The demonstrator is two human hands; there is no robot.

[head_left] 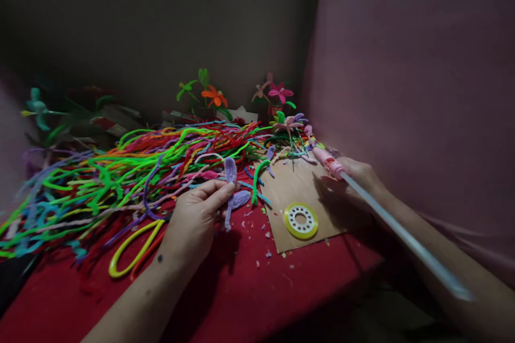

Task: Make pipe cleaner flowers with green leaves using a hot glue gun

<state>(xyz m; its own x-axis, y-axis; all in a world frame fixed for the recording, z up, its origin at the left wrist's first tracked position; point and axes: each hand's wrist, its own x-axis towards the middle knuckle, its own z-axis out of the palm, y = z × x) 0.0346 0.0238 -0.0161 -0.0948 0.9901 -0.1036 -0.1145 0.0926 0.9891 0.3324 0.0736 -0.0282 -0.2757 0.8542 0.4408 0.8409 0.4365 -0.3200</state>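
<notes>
My left hand (199, 211) pinches a lilac pipe-cleaner flower piece (230, 170) between thumb and fingertips, above the red tabletop. One looped petal stands up from the pinch, and another points right with a thin end hanging below. My right hand (360, 179) is wrapped round a pink hot glue gun (329, 163), over the far right of a cardboard sheet (289, 187). A long translucent glue stick (402, 230) juts from its rear toward me. The gun's nozzle points away, near loose petals, and its grip is mostly hidden by shadow and fingers.
A heap of coloured pipe cleaners (161, 161) spreads across the left. A yellow tape roll (301, 221) and a green piece (257, 182) lie on the cardboard. Yellow-handled scissors (116, 262) rest by my left wrist. Finished flowers (215, 96) stand behind; a pink curtain (410, 91) hangs right.
</notes>
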